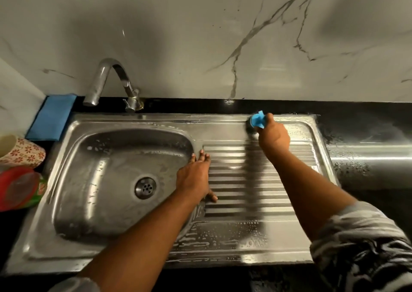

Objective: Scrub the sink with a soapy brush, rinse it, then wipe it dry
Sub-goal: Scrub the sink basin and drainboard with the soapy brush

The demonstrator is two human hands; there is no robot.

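The right hand [273, 137] grips a blue brush [257, 122] pressed to the sink's [142, 122] far drainboard edge. The left hand [194, 175] lies flat, fingers straight, between basin and ridges. A blue cloth [52, 117] sits beside the tap [111, 84].

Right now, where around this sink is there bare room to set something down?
Free: the black counter right of the drainboard; the basin floor around the drain; the drainboard's sudsy near strip. Crowded: the left counter, with blue cloth, floral cup and red container. The right hand holds the brush at the far rim; the left hand rests beside the basin.
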